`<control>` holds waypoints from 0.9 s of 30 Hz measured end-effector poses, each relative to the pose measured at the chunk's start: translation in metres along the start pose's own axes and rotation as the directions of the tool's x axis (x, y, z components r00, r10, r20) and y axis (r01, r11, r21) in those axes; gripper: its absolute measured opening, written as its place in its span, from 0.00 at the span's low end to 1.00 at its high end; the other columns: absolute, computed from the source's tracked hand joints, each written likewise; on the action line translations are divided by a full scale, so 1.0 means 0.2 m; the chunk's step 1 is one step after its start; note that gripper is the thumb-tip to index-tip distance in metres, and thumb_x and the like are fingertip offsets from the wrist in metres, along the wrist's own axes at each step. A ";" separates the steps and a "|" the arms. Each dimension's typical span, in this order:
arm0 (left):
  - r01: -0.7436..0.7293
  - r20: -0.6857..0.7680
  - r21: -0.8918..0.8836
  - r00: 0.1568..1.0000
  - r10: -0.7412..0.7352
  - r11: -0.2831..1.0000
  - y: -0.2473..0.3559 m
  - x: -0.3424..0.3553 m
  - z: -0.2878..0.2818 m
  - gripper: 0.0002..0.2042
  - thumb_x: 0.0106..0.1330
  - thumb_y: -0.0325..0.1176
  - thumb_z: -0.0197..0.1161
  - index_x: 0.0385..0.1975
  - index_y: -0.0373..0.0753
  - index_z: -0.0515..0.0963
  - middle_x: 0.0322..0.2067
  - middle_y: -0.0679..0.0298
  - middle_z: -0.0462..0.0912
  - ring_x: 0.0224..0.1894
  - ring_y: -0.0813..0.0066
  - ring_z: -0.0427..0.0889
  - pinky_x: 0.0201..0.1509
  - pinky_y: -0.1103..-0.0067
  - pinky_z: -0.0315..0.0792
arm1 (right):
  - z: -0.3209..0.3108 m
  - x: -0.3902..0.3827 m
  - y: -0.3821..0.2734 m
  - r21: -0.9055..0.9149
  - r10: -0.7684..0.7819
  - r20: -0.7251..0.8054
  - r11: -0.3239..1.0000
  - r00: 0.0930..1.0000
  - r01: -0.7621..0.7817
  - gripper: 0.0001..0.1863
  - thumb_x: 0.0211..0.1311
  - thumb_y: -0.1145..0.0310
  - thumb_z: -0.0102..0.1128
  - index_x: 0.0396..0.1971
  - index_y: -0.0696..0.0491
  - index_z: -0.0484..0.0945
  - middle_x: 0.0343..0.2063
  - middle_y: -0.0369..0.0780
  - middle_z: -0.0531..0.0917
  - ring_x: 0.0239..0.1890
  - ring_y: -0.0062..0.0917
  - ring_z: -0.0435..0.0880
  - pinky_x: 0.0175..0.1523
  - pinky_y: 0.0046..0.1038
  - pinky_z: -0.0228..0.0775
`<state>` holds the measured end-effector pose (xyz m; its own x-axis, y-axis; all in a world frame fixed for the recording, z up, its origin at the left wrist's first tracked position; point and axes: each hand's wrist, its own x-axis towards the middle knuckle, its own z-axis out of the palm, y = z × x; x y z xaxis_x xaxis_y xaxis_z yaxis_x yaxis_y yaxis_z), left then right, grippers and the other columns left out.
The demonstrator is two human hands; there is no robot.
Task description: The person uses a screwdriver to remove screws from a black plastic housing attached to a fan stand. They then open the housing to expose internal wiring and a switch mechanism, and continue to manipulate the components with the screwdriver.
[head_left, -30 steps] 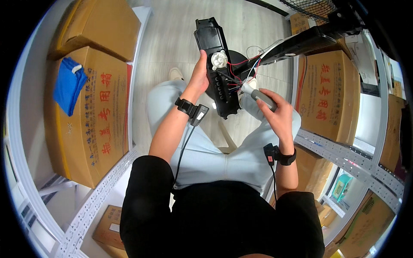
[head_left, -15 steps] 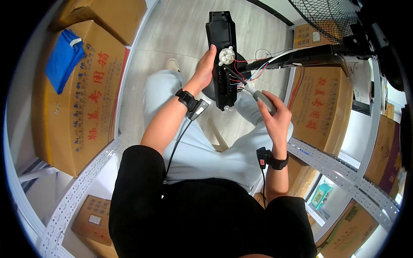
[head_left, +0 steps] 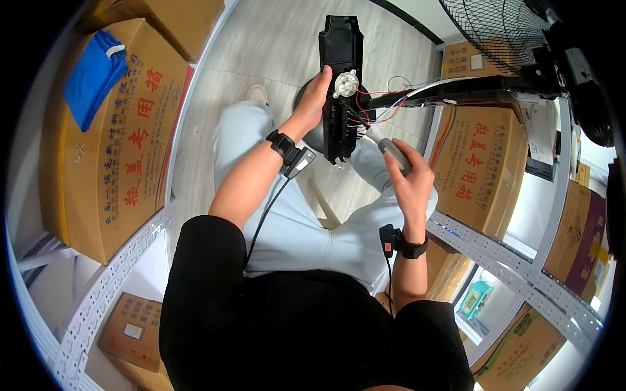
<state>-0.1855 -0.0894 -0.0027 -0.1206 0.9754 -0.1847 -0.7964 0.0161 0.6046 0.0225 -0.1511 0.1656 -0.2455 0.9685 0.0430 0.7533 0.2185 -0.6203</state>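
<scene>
A long black plastic housing (head_left: 340, 45), with a clear round part (head_left: 346, 83) and several red, white and dark wires, is held almost upright in the picture by my left hand (head_left: 313, 104) at its left edge. My right hand (head_left: 411, 179) grips a tool with a grey handle (head_left: 398, 156), its white front end among the wires at the housing's lower right side; the tip is too small to make out. A black stand pole (head_left: 469, 90) runs rightward from behind the housing toward a wire fan cage (head_left: 495, 29). Its round black base (head_left: 301, 98) is partly hidden.
Cardboard boxes (head_left: 140, 169) on metal shelving (head_left: 495, 251) flank me on both sides, with a folded blue cloth (head_left: 91, 78) on the left one. My legs (head_left: 244, 130) are spread over a pale floor (head_left: 261, 45). A teal object (head_left: 476, 296) sits low at the right.
The housing has turned more upright and shifted up in the picture. Both hands moved with it, still gripping. The surrounding shelves and boxes have shifted as the view moved.
</scene>
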 end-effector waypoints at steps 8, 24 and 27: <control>-0.046 -0.031 0.053 0.998 0.048 0.998 -0.01 0.01 0.00 0.34 0.74 0.59 0.48 0.64 0.32 0.66 0.60 0.62 0.73 0.60 0.75 0.71 0.67 0.76 0.61 | 0.01 0.00 -0.02 -0.004 -0.019 -0.017 1.000 1.000 0.019 0.17 0.57 0.65 0.70 0.46 0.55 0.84 0.37 0.45 0.87 0.37 0.32 0.87 0.45 0.28 0.76; -0.058 -0.037 0.089 0.997 0.062 0.994 -0.05 0.03 -0.02 0.33 0.75 0.58 0.48 0.63 0.31 0.66 0.58 0.61 0.74 0.60 0.76 0.70 0.67 0.77 0.60 | 0.02 0.01 0.00 -0.042 -0.051 -0.001 0.998 0.999 0.050 0.18 0.57 0.66 0.70 0.47 0.55 0.83 0.37 0.46 0.86 0.39 0.33 0.87 0.45 0.29 0.77; -0.113 -0.005 0.158 0.993 0.115 0.981 -0.06 0.03 -0.02 0.33 0.75 0.58 0.48 0.62 0.31 0.66 0.57 0.61 0.74 0.58 0.76 0.70 0.66 0.78 0.61 | 0.00 0.02 -0.04 -0.063 -0.074 -0.014 0.995 0.997 0.073 0.19 0.57 0.65 0.70 0.48 0.56 0.82 0.36 0.45 0.86 0.36 0.31 0.87 0.42 0.28 0.77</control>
<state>-0.1790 -0.0849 -0.0151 -0.2140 0.9697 -0.1178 -0.6741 -0.0593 0.7363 0.0149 -0.1498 0.1701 -0.2922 0.9512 0.0993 0.7702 0.2957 -0.5651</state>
